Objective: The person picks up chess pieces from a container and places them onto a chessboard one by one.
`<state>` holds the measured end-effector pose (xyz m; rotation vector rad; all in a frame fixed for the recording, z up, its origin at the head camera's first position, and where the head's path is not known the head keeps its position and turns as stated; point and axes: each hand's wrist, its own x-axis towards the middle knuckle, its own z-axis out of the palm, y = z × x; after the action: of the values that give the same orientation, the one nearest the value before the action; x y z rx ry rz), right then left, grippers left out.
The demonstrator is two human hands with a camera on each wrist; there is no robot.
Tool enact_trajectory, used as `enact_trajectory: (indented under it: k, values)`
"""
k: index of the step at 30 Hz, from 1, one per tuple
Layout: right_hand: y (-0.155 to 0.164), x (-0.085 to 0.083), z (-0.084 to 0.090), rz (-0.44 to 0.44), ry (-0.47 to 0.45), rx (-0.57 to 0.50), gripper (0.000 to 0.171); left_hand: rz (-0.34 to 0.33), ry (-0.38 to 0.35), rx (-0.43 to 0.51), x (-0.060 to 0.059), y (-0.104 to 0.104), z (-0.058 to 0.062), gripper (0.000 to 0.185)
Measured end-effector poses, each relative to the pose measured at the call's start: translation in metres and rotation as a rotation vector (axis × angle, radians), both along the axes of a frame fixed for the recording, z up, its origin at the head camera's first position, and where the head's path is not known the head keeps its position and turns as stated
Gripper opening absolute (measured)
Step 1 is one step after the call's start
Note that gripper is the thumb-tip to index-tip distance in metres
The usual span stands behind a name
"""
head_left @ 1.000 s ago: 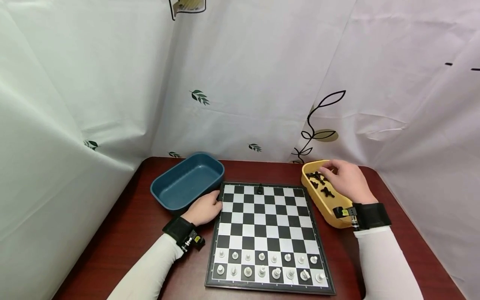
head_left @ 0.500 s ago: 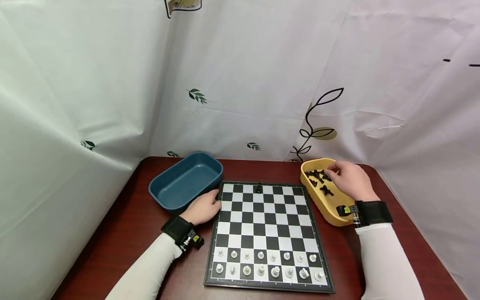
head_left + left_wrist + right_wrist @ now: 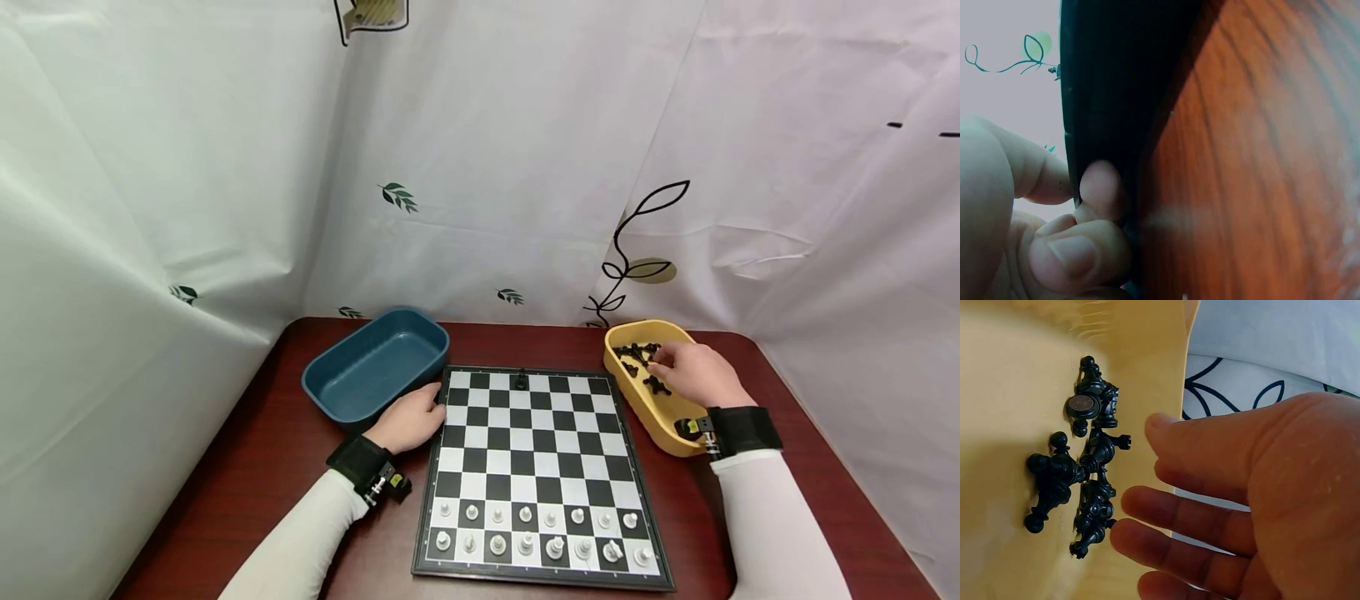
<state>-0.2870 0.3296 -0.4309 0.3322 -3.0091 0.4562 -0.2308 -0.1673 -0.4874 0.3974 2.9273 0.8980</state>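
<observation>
The black chess pieces lay heaped in the yellow tray right of the chessboard, reached for by the right hand, its grip apart and empty, while the board's edge was pinched by the left hand.

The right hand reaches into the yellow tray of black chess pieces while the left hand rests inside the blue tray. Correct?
Not quite. In the head view the left hand rests at the chessboard edge, beside the blue tray. The right hand does reach into the yellow tray.
</observation>
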Motion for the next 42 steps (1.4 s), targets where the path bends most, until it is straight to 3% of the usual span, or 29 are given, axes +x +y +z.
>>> enact_trajectory:
  k: [16,42]
  values:
    - [0.001,0.002,-0.009,0.033,-0.188,-0.027,0.048,0.003,0.000,0.003,0.000,-0.001,-0.001,0.049]
    - [-0.002,0.000,-0.015,0.097,-0.137,0.064,0.039,0.000,0.001,0.008,-0.002,-0.001,0.000,0.047]
